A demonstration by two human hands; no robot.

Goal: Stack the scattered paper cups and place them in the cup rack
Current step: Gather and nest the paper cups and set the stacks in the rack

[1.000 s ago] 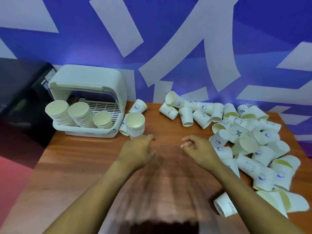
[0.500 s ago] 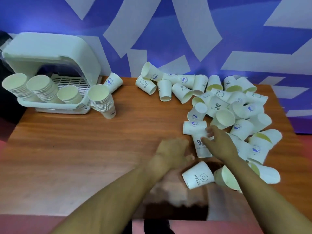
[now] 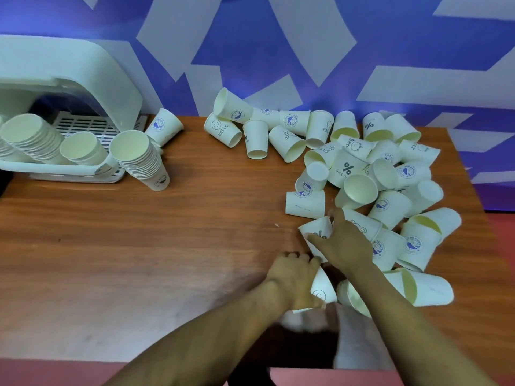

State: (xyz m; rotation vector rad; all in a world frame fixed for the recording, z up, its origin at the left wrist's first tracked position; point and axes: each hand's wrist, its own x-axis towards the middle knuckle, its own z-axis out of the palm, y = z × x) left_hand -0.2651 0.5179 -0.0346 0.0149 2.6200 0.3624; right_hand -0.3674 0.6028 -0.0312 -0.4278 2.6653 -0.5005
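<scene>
Half a second ago our left hand (image 3: 295,277) hovered empty over the desk (image 3: 139,246); now its fingers curl round the smiley-face cup (image 3: 323,291) lying at the near edge of the pile (image 3: 384,190). Our right hand (image 3: 345,243) has closed thumb and fingers on the percent-sign cup (image 3: 317,232), which it was only touching before. So we judge a new stack is starting, one cup in each hand, ready to nest. The cup rack (image 3: 64,171) sits far left on the desk with several stacks inside, and one finished stack (image 3: 142,160) leans just beside its front corner, not yet in. Most cups lie scattered at the right.
</scene>
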